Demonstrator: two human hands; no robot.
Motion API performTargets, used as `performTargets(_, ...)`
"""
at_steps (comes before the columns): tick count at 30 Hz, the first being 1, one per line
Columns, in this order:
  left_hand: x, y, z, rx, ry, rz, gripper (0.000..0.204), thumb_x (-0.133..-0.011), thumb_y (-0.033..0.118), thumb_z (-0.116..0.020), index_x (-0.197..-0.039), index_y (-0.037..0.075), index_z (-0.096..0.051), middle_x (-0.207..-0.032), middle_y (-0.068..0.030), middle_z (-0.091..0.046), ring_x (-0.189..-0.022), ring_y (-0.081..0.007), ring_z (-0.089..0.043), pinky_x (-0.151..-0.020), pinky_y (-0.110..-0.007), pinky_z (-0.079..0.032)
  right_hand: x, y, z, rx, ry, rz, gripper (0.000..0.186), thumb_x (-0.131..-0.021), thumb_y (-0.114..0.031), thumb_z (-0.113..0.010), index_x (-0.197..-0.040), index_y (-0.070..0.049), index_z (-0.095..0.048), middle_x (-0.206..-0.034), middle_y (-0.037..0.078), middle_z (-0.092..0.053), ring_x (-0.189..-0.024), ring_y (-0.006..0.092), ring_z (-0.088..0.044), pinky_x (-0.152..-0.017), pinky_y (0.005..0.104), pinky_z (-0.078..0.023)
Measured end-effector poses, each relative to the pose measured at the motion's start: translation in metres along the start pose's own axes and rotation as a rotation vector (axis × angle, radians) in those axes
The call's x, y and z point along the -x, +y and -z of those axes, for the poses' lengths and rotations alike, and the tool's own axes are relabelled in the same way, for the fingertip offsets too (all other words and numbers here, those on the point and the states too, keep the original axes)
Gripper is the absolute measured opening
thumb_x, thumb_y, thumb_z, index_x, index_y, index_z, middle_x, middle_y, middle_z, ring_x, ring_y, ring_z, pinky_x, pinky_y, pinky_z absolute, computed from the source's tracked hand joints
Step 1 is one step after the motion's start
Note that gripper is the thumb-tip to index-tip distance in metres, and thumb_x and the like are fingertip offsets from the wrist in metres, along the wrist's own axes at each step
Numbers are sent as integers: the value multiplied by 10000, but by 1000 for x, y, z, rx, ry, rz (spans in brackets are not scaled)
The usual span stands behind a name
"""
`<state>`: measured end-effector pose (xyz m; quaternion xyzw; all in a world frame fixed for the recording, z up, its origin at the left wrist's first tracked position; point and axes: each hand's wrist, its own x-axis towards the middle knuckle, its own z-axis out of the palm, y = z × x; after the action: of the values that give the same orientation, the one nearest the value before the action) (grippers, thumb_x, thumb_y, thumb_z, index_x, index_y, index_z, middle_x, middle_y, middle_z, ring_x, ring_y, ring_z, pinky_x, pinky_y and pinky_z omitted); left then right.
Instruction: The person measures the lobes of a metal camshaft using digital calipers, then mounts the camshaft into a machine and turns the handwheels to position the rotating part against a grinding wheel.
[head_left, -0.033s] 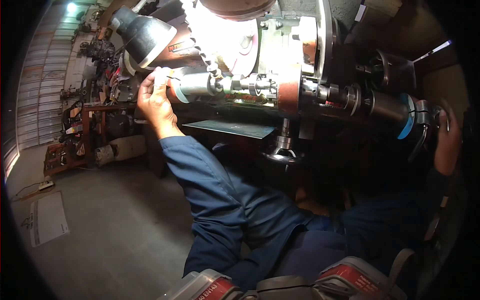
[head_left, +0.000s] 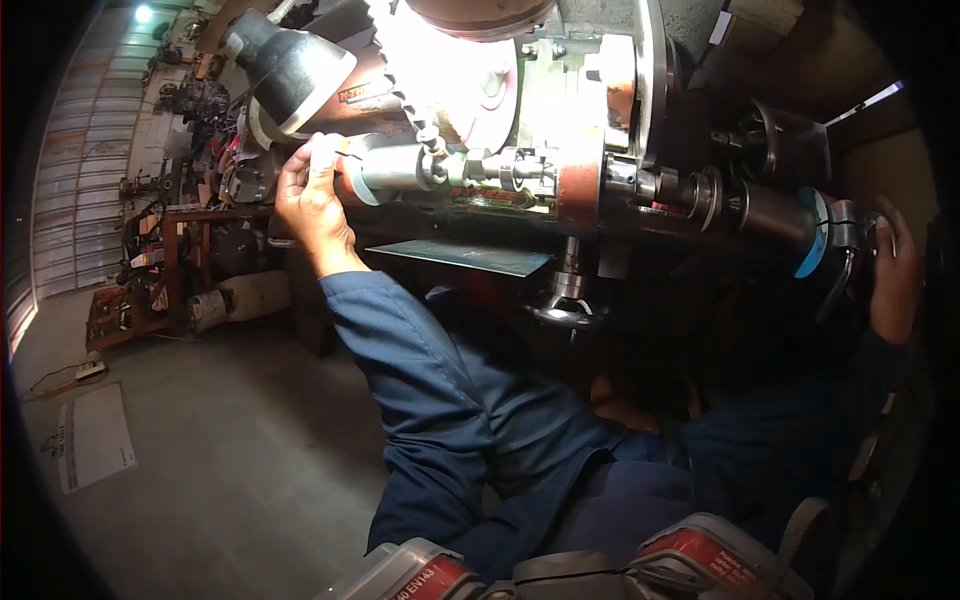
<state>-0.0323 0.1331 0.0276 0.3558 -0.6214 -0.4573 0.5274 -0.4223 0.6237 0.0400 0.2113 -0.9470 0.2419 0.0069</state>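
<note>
My left hand [head_left: 317, 203] is closed around the left end of a metal cylinder [head_left: 395, 168] with a teal rim, thumb on top and fingertips partly hidden behind. A slim steel shaft with collars [head_left: 512, 168] runs right from the cylinder, in front of a brightly lit grinding wheel [head_left: 490, 85]. At the far right, in shadow, my right hand [head_left: 897, 265] is curled round a shiny metal handle [head_left: 884, 236] behind a second cylinder [head_left: 777, 214] with a blue rim. A curved lever [head_left: 840, 285] hangs beside that hand.
A black lamp [head_left: 290, 75] leans over my left hand, near a jointed coolant hose [head_left: 403, 95]. Below the shaft are a flat metal plate [head_left: 465, 256] and a handwheel [head_left: 566, 312]. Cluttered shelving [head_left: 185, 225] stands at left. A respirator [head_left: 420, 572] shows along the lower edge.
</note>
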Motion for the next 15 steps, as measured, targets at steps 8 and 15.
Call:
performTargets(8, 0, -5, -5, -46, 15, -14, 225, -823, 117, -757, -983, -5, -655, -959, -93, -692, -888, -156, -649, -834, -288, -503, -60, 42, 1, 142, -202, 83, 324, -917, -217, -583, -1138, 19, -590, -1137, 188, -616, -1077, 298, -588, -936, 363, -434)
performTargets(15, -2, -13, 9, -31, 20, -1, 261, -758, 61, -801, -976, -18, -683, -983, -85, -682, -908, -145, -619, -859, -299, -485, -80, 0, -5, 288, -465, 57, 200, -856, -143, -616, -948, 32, -644, -948, 179, -647, -907, 306, -617, -824, 373, -480)
